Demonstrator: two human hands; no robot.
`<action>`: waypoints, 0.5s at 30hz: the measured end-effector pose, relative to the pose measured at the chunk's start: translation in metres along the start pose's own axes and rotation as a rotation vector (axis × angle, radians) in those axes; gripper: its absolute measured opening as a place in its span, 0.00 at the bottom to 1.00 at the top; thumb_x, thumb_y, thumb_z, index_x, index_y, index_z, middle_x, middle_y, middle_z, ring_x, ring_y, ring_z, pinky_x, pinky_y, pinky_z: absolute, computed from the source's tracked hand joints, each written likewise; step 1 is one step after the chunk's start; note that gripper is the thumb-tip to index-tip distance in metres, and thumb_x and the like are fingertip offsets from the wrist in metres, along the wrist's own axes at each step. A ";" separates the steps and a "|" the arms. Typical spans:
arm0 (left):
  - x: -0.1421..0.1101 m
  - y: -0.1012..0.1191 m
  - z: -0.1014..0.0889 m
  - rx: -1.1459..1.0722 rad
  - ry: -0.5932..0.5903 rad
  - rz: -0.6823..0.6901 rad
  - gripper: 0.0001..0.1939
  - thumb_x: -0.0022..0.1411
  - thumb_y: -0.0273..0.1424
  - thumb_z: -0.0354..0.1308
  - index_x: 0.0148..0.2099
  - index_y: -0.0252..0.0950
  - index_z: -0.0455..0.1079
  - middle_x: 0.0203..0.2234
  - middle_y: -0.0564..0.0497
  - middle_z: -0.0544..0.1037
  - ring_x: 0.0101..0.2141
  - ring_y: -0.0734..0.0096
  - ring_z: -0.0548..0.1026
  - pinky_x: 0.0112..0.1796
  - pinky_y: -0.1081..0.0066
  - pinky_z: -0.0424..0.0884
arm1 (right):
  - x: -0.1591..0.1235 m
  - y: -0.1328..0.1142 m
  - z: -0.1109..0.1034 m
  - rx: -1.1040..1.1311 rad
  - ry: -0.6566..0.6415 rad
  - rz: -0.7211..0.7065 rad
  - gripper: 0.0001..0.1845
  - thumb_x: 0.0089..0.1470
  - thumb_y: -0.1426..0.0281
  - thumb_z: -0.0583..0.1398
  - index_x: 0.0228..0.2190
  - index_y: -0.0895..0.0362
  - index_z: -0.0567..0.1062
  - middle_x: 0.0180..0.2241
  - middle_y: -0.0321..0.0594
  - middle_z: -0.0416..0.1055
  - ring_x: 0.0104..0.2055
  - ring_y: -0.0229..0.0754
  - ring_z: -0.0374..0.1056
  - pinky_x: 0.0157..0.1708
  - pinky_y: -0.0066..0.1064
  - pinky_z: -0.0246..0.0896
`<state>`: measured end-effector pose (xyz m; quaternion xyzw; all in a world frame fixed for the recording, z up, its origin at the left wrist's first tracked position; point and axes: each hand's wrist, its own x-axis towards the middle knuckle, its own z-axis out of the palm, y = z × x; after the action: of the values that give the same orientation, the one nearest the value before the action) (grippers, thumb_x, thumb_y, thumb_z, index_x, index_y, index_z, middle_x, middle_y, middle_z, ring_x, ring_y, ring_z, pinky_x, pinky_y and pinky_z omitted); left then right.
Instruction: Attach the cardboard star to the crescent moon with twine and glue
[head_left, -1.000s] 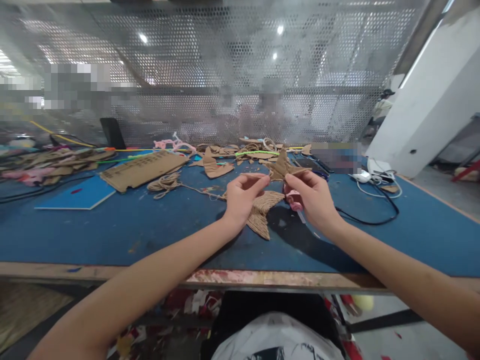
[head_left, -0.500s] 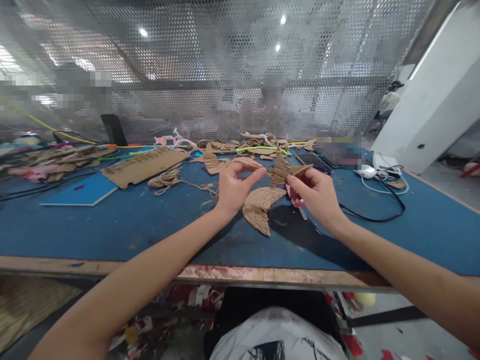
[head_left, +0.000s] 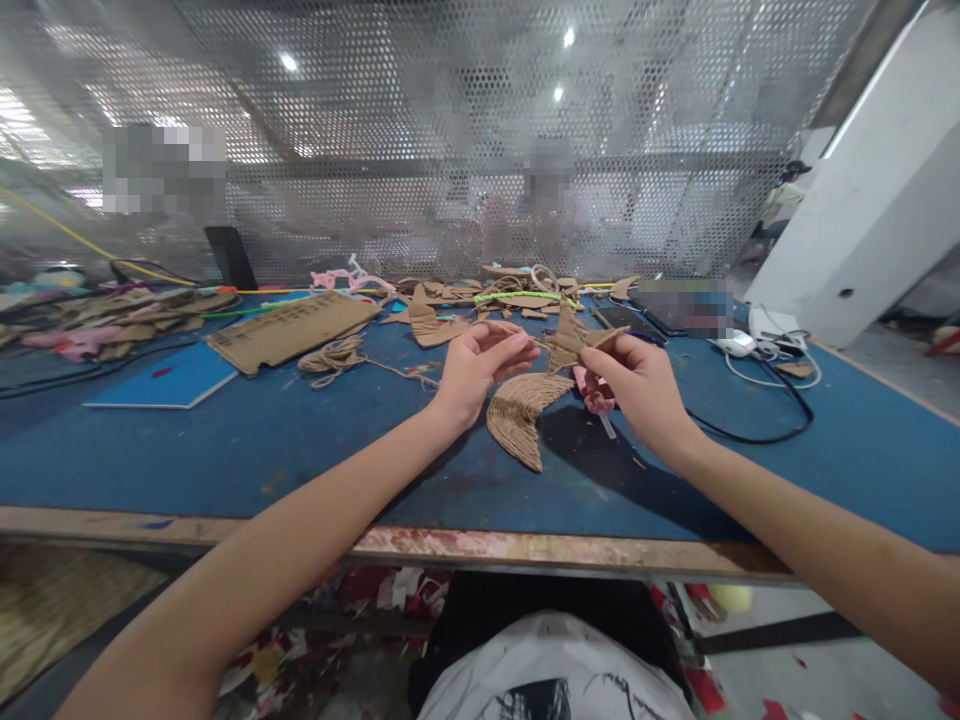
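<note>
A brown cardboard star (head_left: pixel 566 340) is held up over the blue table, pinched at its right side between the thumb and fingers of my right hand (head_left: pixel 637 385). My left hand (head_left: pixel 480 375) is closed in a pinch close to the star's left point. A strand of twine (head_left: pixel 401 373) runs from a loose bundle toward my left hand, and a thin bit of it seems to pass between the fingertips. Below the hands lies a crescent piece (head_left: pixel 517 415) covered in rows of twine. A pink tool (head_left: pixel 592 390) with a clear stick, partly hidden, lies under my right hand.
A cardboard sheet (head_left: pixel 292 330) overlaps a blue board (head_left: pixel 161 378) at the left. Cardboard scraps (head_left: pixel 450 293) are heaped along the back by the perforated metal screen (head_left: pixel 420 130). Cables (head_left: pixel 757 440) and a white charger (head_left: pixel 739 343) lie at the right.
My left hand has shifted slightly right, and its thumb and fingers have closed together. The star has turned a little in my right hand, which stays nearly in place.
</note>
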<state>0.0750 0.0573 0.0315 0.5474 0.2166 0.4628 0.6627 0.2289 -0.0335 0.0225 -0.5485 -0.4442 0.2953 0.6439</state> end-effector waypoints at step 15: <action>0.000 0.004 0.001 -0.137 -0.021 -0.142 0.09 0.48 0.26 0.67 0.32 0.34 0.71 0.24 0.52 0.79 0.28 0.73 0.79 0.35 0.74 0.74 | 0.004 0.006 0.000 0.179 -0.083 0.121 0.16 0.40 0.60 0.67 0.20 0.56 0.68 0.16 0.32 0.67 0.16 0.31 0.59 0.13 0.23 0.49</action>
<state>0.0745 0.0570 0.0358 0.4888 0.2157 0.4229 0.7319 0.2310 -0.0290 0.0177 -0.5021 -0.4083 0.3945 0.6523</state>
